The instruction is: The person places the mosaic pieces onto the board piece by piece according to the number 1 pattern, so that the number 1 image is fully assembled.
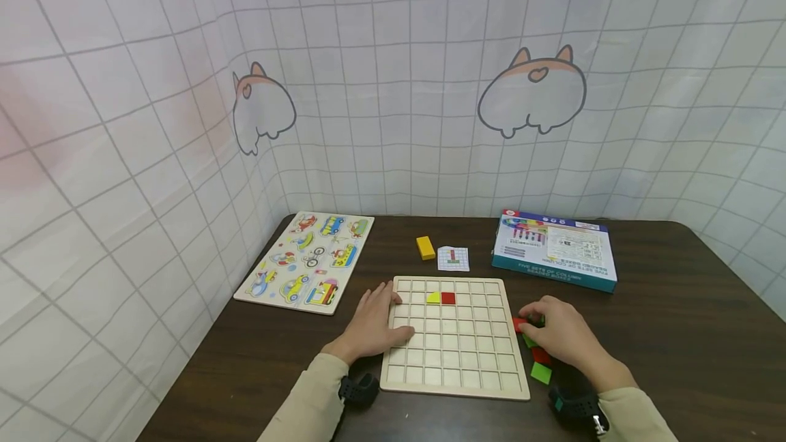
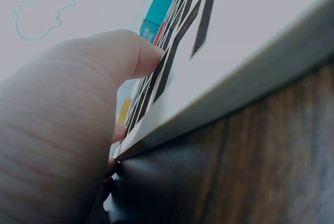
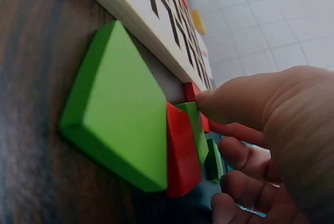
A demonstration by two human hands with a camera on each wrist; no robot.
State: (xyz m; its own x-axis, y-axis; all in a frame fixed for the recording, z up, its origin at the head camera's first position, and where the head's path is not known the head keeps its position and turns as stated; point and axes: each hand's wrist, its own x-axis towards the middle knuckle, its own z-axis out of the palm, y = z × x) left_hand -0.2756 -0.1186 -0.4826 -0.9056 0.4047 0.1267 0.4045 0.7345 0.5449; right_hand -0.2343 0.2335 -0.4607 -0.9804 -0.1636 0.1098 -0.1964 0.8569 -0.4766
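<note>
The right hand [image 1: 555,333] is the nearer one to a red tile [image 1: 517,324], which lies at its thumb tip, between those bent fingers and the right edge of the board [image 1: 454,392]. Thumb and forefinger are close about the tile — whether they grasp it, I cannot tell. Partly covered, it shows no clear long axis. Other tiles [image 1: 542,357] trail from the fingertips toward the person. The left hand [image 1: 371,326] lies across the board, fingers loosely extended, thumb resting on its left side.

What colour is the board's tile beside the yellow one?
The tile is red, clearest in the head view.
</note>
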